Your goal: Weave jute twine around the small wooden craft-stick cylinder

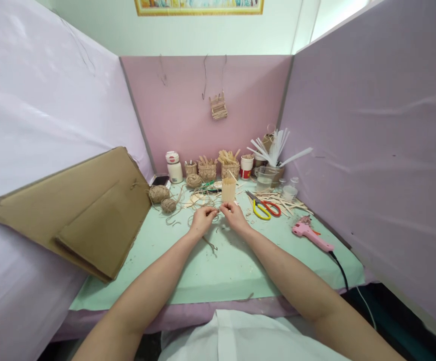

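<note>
Both hands meet above the middle of the table. My left hand (203, 220) is closed, thumb and fingers pinching a thin piece of brown twine (218, 210). Close beside it, my right hand (235, 215) pinches the same twine, the fingertips almost touching. Most of what lies between the fingers is too small to make out. Just behind the hands stands a small upright piece made of flat wooden sticks (229, 190). Loose twine strands lie around and under my left hand, and a frayed end (210, 244) rests on the green cloth below.
Yellow-and-red-handled scissors (263, 206) and a pink glue gun (311, 235) lie at right. Twine balls (159, 194) sit at left, near leaning cardboard (90, 215). Stick-filled baskets (207, 171), a white bottle (174, 168) and cups (246, 168) line the back.
</note>
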`<move>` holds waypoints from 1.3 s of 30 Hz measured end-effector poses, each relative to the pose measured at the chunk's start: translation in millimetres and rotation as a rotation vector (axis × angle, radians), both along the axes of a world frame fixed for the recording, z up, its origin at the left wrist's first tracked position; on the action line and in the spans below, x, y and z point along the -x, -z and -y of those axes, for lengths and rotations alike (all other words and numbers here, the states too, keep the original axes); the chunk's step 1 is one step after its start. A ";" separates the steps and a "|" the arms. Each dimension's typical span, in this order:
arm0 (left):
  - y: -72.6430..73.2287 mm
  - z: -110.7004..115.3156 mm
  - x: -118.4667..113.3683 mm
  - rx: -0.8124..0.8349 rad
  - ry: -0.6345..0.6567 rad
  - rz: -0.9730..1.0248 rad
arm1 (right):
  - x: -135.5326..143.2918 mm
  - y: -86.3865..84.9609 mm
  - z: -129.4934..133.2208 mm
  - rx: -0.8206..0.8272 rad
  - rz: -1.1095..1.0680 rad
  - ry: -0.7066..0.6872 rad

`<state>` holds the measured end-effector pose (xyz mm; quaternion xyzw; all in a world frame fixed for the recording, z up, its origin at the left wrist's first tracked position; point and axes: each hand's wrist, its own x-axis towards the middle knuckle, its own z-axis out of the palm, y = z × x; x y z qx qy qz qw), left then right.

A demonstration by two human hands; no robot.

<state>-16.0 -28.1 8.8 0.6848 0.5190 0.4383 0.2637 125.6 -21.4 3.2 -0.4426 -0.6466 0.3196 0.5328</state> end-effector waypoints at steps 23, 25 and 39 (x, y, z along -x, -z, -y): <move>1.4 1.9 2.0 -0.131 -0.069 -0.107 | -1.9 -2.0 1.7 0.088 0.016 -0.007; 1.4 1.6 2.0 -0.147 -0.096 -0.072 | -1.0 -2.4 2.6 0.087 0.020 0.014; 0.7 6.5 -3.2 -0.223 -0.067 -0.069 | 1.3 -0.5 3.1 0.123 0.008 -0.019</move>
